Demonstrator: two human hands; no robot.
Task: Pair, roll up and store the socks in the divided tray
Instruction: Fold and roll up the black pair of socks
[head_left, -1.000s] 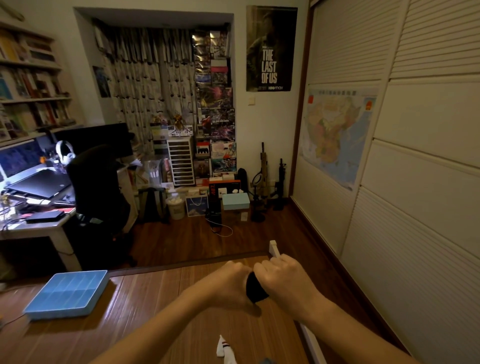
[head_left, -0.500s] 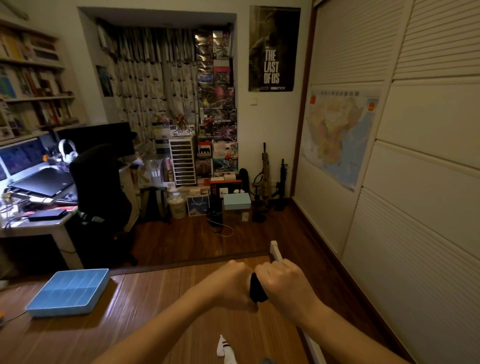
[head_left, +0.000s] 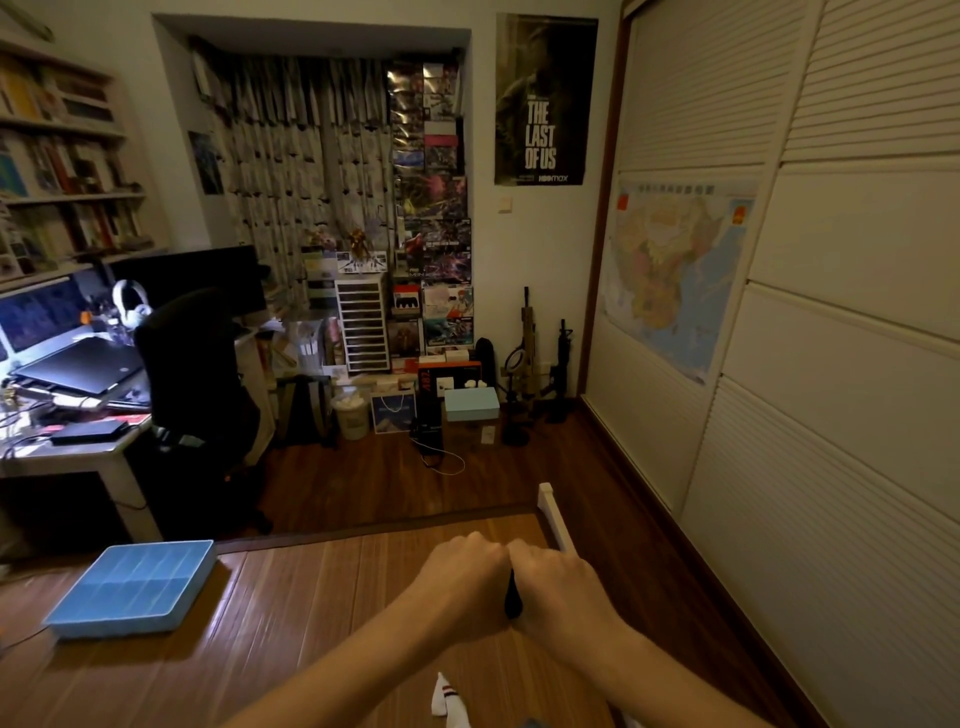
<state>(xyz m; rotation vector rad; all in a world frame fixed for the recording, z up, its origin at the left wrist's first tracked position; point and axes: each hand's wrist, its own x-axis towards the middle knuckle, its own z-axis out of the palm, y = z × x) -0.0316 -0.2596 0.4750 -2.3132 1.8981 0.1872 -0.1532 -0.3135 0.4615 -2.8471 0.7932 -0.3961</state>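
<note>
Progress: early, I'd say. One dark bundle is in hand and I can see nothing stored yet.
Black sock (head_left: 513, 597): well to the right of the divided tray (head_left: 119, 626), held up off the bamboo-slat surface (head_left: 311, 639). Only a dark sliver shows between the two fists, so I cannot tell whether it is one sock or a pair.
Left hand (head_left: 462, 577): fingers curled tight round its side of the black sock, knuckles touching the other hand.
Right hand (head_left: 556, 584): likewise closed round the black sock, thumb side up.
Divided tray: blue, sitting on the surface's left part, nearer the desk (head_left: 78, 457). The compartments I can see into show no socks, though the angle is shallow.
White sock (head_left: 449, 701): striped at the cuff, lying loose on the surface, right of the tray and nearer the person than the hands.
Left to do: finish this roll, carry it leftward to a tray compartment, then deal with the white sock and whatever lies out of view.
</note>
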